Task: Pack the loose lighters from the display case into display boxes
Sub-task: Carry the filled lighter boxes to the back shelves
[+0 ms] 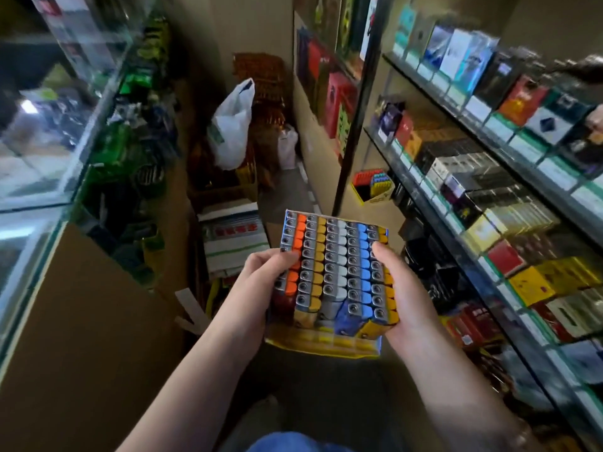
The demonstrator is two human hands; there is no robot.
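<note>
I am gripping the full display box (332, 345) between my left hand (261, 282) and right hand (396, 288), its rows of lighters (336, 265) running away from me.

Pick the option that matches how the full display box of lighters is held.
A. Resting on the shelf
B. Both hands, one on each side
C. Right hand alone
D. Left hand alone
B: the left hand and the right hand grip opposite sides of the display box of lighters.
</note>
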